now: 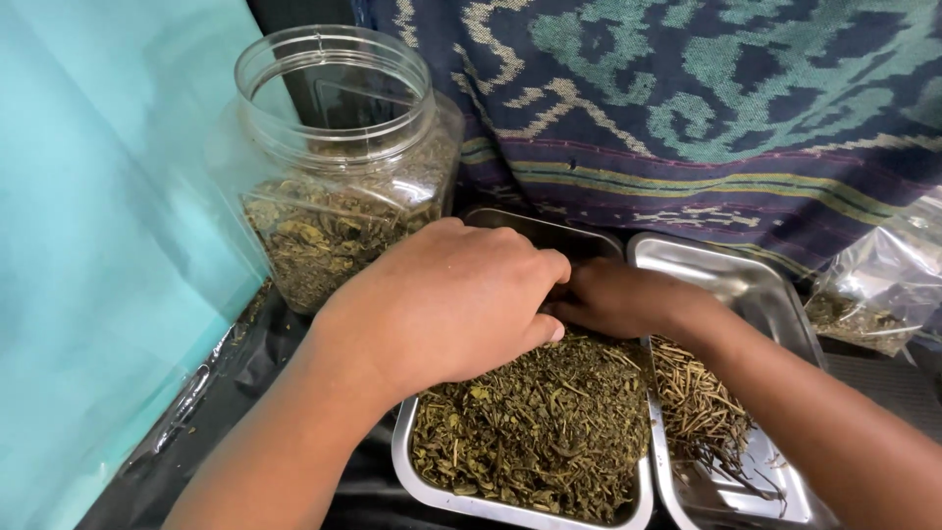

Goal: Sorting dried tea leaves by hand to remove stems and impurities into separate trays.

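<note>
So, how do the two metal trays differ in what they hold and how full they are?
The left tray is filled almost edge to edge with crumbled green-brown dried leaves; the right tray holds only a small heap of thin stems, with much bare metal showing. Both hands, left and right, are in the left tray, not the right tray. Both trays are shiny rectangular steel, side by side.

Soft, even light falls from above and the left, bright enough to show every flake of the dried leaves (pixel 535 422). The steel tray (pixel 731 270) on the right throws back a pale sheen, and the clear jar (pixel 334 108) carries faint glare on its rim. Shadow pools under the left hand (pixel 446 299). Focus is sharp at centre; the lower corners smear slightly.
</note>
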